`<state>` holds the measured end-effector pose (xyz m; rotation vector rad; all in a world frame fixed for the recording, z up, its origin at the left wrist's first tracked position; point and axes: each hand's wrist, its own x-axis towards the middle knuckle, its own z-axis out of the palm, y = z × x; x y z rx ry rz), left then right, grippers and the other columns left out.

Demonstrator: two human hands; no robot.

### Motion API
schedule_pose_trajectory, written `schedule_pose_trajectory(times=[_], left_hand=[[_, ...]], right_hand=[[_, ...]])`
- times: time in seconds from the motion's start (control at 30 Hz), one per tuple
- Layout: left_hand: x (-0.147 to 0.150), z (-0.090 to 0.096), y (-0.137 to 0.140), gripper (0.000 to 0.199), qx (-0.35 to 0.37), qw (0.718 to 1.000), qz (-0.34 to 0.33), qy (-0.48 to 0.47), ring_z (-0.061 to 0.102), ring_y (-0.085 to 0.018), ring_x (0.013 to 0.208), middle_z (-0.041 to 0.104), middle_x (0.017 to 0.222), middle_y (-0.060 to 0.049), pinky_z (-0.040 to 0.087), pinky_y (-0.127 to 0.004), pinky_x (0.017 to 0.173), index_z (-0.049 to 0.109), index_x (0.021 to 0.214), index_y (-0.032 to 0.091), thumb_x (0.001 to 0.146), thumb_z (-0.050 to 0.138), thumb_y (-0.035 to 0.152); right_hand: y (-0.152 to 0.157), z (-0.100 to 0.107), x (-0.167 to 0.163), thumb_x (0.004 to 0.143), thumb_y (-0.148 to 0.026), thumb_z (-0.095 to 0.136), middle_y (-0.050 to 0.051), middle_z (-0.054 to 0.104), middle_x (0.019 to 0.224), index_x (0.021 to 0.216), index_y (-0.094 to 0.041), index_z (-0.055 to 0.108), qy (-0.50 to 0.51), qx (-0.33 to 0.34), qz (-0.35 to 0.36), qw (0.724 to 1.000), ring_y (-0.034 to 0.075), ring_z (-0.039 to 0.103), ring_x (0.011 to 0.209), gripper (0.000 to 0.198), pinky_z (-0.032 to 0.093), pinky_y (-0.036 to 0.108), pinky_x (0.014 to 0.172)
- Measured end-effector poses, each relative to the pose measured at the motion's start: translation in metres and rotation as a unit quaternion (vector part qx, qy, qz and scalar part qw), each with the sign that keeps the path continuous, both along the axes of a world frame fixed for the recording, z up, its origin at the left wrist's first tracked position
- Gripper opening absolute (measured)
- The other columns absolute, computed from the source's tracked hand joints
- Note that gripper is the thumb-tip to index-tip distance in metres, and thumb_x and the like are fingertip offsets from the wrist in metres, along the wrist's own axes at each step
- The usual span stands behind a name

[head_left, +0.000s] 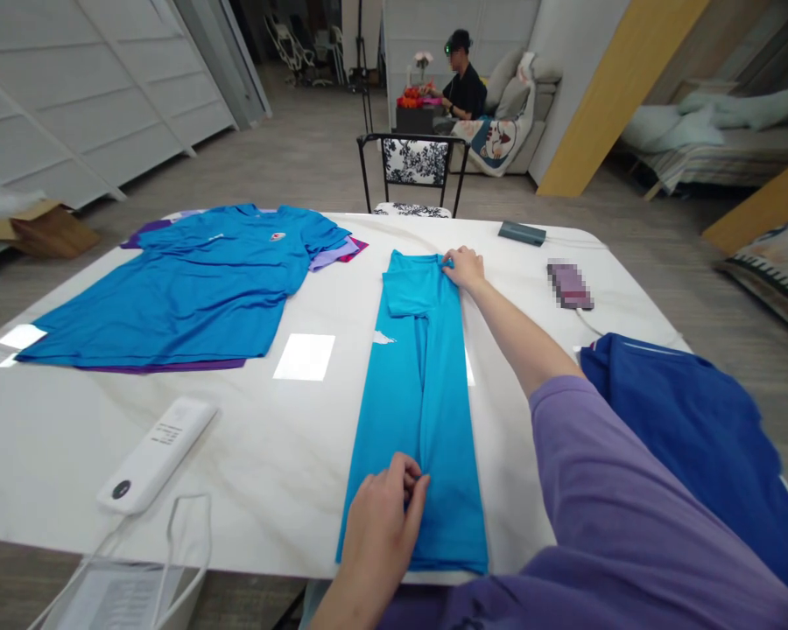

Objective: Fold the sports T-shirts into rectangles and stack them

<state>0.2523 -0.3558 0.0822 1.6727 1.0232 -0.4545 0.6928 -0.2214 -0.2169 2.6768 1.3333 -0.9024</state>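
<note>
A turquoise T-shirt lies in front of me, folded lengthwise into a long narrow strip, with one sleeve turned back near its far end. My right hand reaches across and pinches the cloth at the far right corner. Near the close end, my left hand rests on the shirt, its fingers curled and the thumb and forefinger closed at the fold down the middle. To the left, a blue T-shirt is spread on top of purple and pink garments.
The white marbled table also bears a white power bank, a dark grey box-like device, a phone on a cable and a dark blue garment. Beyond stands a chair; farther back, a person sits.
</note>
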Motion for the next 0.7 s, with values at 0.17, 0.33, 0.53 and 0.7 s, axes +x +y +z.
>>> schedule_pose_trajectory(times=[0.17,0.33,0.53,0.7], left_hand=[[-0.013,0.002,0.002,0.038,0.12,0.988,-0.079,-0.055,0.079,-0.031,0.112,0.081,0.124,-0.01,0.06,-0.047,0.098,0.066,0.15,0.027,0.115,0.065,0.042],[-0.06,0.006,0.015,0.05,0.177,0.966,-0.114,-0.152,0.068,-0.035,0.146,0.071,0.156,-0.014,0.056,-0.055,0.123,0.065,0.157,0.028,0.111,0.073,0.047],[-0.121,0.002,0.019,0.041,0.172,0.953,-0.153,-0.196,0.066,-0.033,0.154,0.073,0.158,-0.01,0.058,-0.053,0.127,0.073,0.149,0.03,0.112,0.072,0.047],[-0.147,0.0,0.017,0.051,0.176,0.935,-0.208,-0.228,0.06,-0.033,0.162,0.07,0.165,-0.01,0.049,-0.058,0.137,0.071,0.158,0.031,0.109,0.075,0.047]], right_hand=[[-0.021,0.061,-0.043,0.115,-0.04,0.055,0.019,0.062,0.158,0.152,-0.023,0.066,0.015,0.053,0.022,0.998,0.044,0.056,0.143,0.042,0.044,0.062,0.123],[-0.089,0.144,-0.109,0.111,-0.051,0.069,0.011,0.078,0.128,0.123,-0.027,0.079,0.105,0.036,0.109,0.988,0.035,0.071,0.119,0.028,0.053,0.048,0.108],[-0.156,0.21,-0.172,0.11,-0.044,0.074,0.01,0.079,0.133,0.124,-0.028,0.081,0.163,0.048,0.192,0.967,0.032,0.073,0.123,0.023,0.053,0.042,0.104],[-0.234,0.295,-0.198,0.116,-0.058,0.064,0.009,0.08,0.142,0.137,-0.034,0.079,0.223,0.099,0.185,0.952,0.031,0.074,0.133,0.035,0.052,0.048,0.113]])
